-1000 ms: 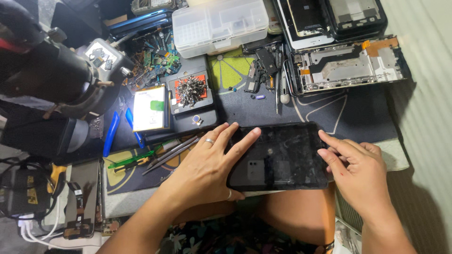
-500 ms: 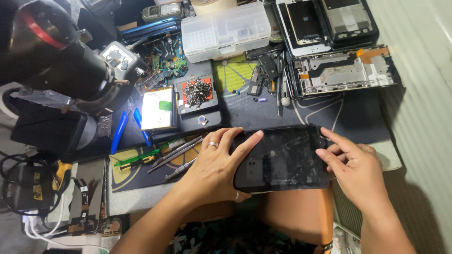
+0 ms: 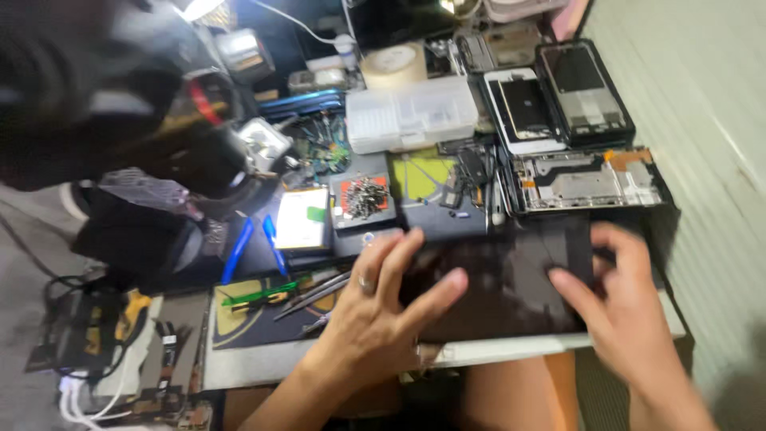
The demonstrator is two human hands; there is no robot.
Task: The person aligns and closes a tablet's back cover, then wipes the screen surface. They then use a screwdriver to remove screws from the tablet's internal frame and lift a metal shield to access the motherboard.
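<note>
Dark glass tablet (image 3: pixel 511 279) flat at the near edge of the table (image 3: pixel 319 363), front edge almost level with the table's lip. Left hand (image 3: pixel 383 311) spread over the tablet's left part, fingers wide and pressing down, no closed grip, a ring on one finger. Right hand (image 3: pixel 618 307) at the tablet's right edge, fingers curled toward it; too blurred to tell whether clasping the edge or only touching.

Risks, as a judgement:
- Sliding off toward the lap, with so little table in front and only flat palms to stop it.
- Cracking under uneven pressure from the spread left hand, thin glass bearing the load.
- Scratching or catching on the tweezers (image 3: pixel 315 291) lying just left of the left hand.
- Knocking the small tray of screws (image 3: pixel 364 197) or the opened phone frame (image 3: pixel 586 179) just behind, should the tablet be pushed away from the body.

Clutter close on three sides, little room for any turn.
</note>
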